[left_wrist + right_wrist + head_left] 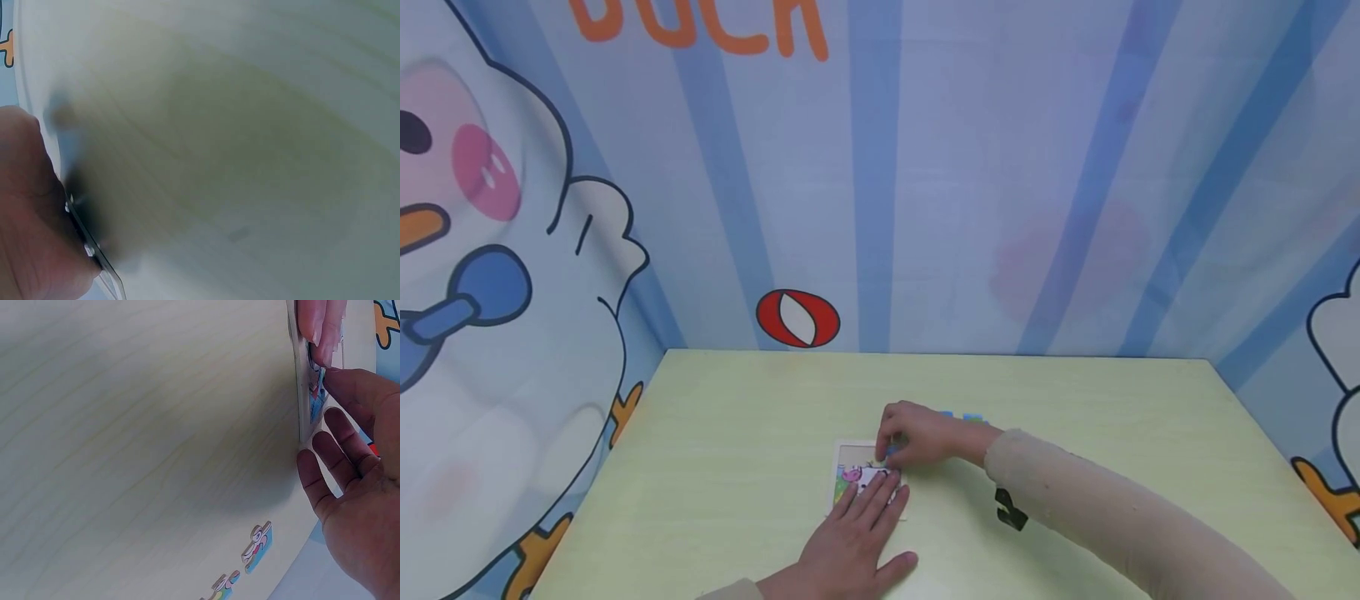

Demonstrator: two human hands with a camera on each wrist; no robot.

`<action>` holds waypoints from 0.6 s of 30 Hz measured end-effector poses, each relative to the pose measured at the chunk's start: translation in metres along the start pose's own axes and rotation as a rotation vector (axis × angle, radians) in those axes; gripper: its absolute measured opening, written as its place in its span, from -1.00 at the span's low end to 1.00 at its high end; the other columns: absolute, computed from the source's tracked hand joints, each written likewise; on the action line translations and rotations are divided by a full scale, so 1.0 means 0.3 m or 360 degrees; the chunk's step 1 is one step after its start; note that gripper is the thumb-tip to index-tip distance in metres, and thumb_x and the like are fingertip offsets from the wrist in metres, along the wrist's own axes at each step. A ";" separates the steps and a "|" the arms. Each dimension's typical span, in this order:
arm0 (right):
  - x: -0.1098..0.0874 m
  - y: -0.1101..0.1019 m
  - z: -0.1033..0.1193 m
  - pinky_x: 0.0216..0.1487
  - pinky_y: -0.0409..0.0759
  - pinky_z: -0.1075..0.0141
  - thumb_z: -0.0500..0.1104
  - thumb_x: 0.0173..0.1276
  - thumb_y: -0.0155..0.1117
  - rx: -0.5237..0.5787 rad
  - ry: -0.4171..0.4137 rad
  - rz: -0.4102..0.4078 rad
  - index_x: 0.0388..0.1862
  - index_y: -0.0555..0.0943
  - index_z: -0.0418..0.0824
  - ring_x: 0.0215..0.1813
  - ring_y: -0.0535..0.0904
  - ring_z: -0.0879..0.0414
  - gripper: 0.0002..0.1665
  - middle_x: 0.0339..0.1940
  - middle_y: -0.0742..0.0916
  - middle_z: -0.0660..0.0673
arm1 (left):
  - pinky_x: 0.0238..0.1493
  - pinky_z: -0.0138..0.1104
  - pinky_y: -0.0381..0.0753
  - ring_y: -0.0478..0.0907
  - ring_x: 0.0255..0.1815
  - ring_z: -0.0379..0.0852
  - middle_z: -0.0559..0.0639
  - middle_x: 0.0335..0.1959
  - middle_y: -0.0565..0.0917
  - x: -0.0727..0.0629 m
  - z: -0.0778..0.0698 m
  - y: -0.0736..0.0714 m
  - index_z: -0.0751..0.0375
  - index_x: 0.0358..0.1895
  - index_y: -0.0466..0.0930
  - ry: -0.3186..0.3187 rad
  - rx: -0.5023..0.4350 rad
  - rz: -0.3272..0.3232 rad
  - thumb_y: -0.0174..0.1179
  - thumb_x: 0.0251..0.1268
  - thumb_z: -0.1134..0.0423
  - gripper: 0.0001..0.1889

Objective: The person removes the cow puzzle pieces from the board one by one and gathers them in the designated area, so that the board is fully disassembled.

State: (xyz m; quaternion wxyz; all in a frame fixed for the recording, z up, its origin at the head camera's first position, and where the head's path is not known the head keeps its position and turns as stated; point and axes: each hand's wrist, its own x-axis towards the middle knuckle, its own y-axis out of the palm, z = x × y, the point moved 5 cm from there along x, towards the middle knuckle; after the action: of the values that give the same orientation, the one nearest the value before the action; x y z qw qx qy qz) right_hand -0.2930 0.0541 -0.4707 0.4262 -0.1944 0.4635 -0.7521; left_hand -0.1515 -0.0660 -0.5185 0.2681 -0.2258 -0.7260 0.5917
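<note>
A small jigsaw puzzle in a pale frame (834,477) lies on the table, its picture showing a pink-snouted cartoon animal (852,474). My left hand (850,542) rests on the puzzle's lower right with fingers straight, covering part of the picture. At the frame's upper right corner my right hand (921,433) reaches in, thumb and forefinger pinching a blue puzzle piece (892,450). The right wrist view shows the blue piece (317,405) close inside the frame's edge (302,403), next to the left fingertips (322,355). In the left wrist view the puzzle is mostly hidden by the hand (37,219).
Loose puzzle pieces (973,417) lie on the table behind the right wrist; the right wrist view shows one piece (258,547) beside another (225,586). A black strap-like item (1011,510) hangs by the right sleeve. A printed cloth backdrop (940,208) rises behind the pale table (737,417).
</note>
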 end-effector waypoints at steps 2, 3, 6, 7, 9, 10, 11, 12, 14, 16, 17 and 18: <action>0.001 0.001 0.001 0.13 0.57 0.27 -0.23 0.43 0.51 0.0004 0.0009 0.0002 -0.16 0.85 -0.11 -0.04 0.54 0.16 -0.94 -0.15 0.67 0.05 | 0.60 0.09 0.28 0.12 0.73 0.10 0.15 0.73 0.19 -0.001 0.000 0.000 0.22 0.69 0.21 -0.0005 0.0000 0.0003 -0.33 0.73 -0.34 -0.18; 0.000 0.001 0.002 0.13 0.56 0.27 -0.23 0.43 0.50 0.0006 0.0016 0.0005 -0.16 0.84 -0.11 -0.05 0.54 0.15 -0.94 -0.15 0.67 0.04 | 0.60 0.09 0.27 0.12 0.73 0.10 0.15 0.73 0.19 -0.001 -0.001 -0.002 0.22 0.69 0.21 -0.0009 -0.0008 0.0011 -0.31 0.73 -0.34 -0.18; 0.000 0.000 0.003 0.11 0.56 0.27 -0.23 0.43 0.49 0.0019 0.0033 0.0012 -0.17 0.84 -0.11 -0.05 0.52 0.15 -0.94 -0.14 0.66 0.04 | 0.60 0.10 0.26 0.13 0.73 0.11 0.16 0.73 0.20 0.001 -0.007 -0.016 0.24 0.68 0.22 -0.0021 -0.0049 0.0043 -0.27 0.72 -0.32 -0.19; -0.001 0.000 0.004 0.11 0.55 0.27 -0.24 0.43 0.49 0.0022 0.0040 0.0015 -0.17 0.84 -0.11 -0.04 0.52 0.14 -0.94 -0.14 0.65 0.04 | 0.60 0.11 0.26 0.12 0.73 0.12 0.16 0.73 0.19 0.002 -0.010 -0.022 0.25 0.69 0.21 -0.0025 -0.0063 0.0060 -0.25 0.73 -0.31 -0.19; -0.003 -0.001 0.005 0.11 0.55 0.27 -0.24 0.43 0.49 0.0020 0.0046 0.0016 -0.17 0.83 -0.11 -0.04 0.52 0.14 -0.94 -0.13 0.65 0.04 | 0.61 0.11 0.24 0.11 0.74 0.12 0.17 0.73 0.18 0.003 -0.016 -0.037 0.26 0.69 0.20 -0.0034 -0.0088 0.0095 -0.20 0.72 -0.29 -0.20; -0.002 -0.001 0.006 0.11 0.55 0.27 -0.24 0.42 0.49 0.0017 0.0043 0.0014 -0.18 0.83 -0.11 -0.04 0.52 0.14 -0.94 -0.13 0.65 0.04 | 0.61 0.11 0.23 0.11 0.74 0.12 0.16 0.74 0.17 0.004 -0.017 -0.042 0.26 0.69 0.19 -0.0039 -0.0091 0.0108 -0.19 0.72 -0.29 -0.20; -0.001 -0.002 0.006 0.11 0.55 0.27 -0.24 0.42 0.49 0.0013 0.0036 0.0010 -0.19 0.83 -0.10 -0.04 0.51 0.14 -0.94 -0.13 0.65 0.04 | 0.62 0.10 0.23 0.10 0.74 0.11 0.16 0.74 0.17 0.004 -0.019 -0.045 0.26 0.70 0.19 -0.0043 -0.0086 0.0121 -0.18 0.72 -0.28 -0.20; -0.001 -0.003 0.008 0.12 0.55 0.27 -0.24 0.42 0.49 0.0007 0.0028 0.0007 -0.19 0.83 -0.10 -0.04 0.51 0.15 -0.94 -0.13 0.65 0.05 | 0.62 0.10 0.23 0.11 0.74 0.11 0.16 0.74 0.17 0.005 -0.020 -0.048 0.26 0.69 0.19 -0.0043 -0.0087 0.0123 -0.16 0.72 -0.27 -0.20; -0.001 -0.006 0.012 0.14 0.56 0.27 -0.25 0.42 0.48 -0.0004 0.0001 0.0005 -0.20 0.82 -0.10 -0.03 0.53 0.13 -0.94 -0.13 0.66 0.05 | 0.61 0.09 0.26 0.12 0.74 0.10 0.15 0.73 0.18 0.003 -0.015 -0.034 0.24 0.69 0.21 -0.0026 -0.0039 0.0077 -0.18 0.72 -0.28 -0.21; 0.000 -0.008 0.016 0.15 0.58 0.27 -0.26 0.42 0.47 -0.0004 -0.0030 0.0010 -0.19 0.82 -0.11 -0.03 0.56 0.13 -0.93 -0.14 0.68 0.05 | 0.59 0.08 0.29 0.14 0.73 0.09 0.15 0.73 0.20 0.002 -0.008 -0.018 0.24 0.68 0.23 -0.0009 0.0005 0.0021 -0.20 0.72 -0.30 -0.21; 0.000 -0.009 0.018 0.16 0.59 0.27 -0.27 0.43 0.47 -0.0001 -0.0040 0.0015 -0.18 0.82 -0.11 -0.02 0.58 0.12 -0.93 -0.14 0.69 0.05 | 0.58 0.08 0.31 0.15 0.72 0.09 0.15 0.72 0.22 0.002 -0.005 -0.009 0.24 0.68 0.24 0.0001 0.0022 -0.0008 -0.22 0.72 -0.30 -0.21; -0.001 -0.010 0.019 0.16 0.60 0.27 -0.27 0.43 0.46 0.0003 -0.0047 0.0021 -0.17 0.82 -0.12 -0.02 0.59 0.10 -0.93 -0.15 0.70 0.05 | 0.58 0.08 0.32 0.16 0.72 0.09 0.16 0.72 0.23 0.001 -0.002 -0.001 0.23 0.67 0.25 0.0009 0.0036 -0.0037 -0.24 0.72 -0.31 -0.20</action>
State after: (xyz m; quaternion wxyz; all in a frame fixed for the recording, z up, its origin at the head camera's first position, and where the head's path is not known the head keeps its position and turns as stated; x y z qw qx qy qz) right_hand -0.2903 0.0519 -0.4653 0.4380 -0.2019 0.4578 -0.7468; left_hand -0.1514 -0.0655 -0.5180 0.2797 -0.2160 -0.7211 0.5959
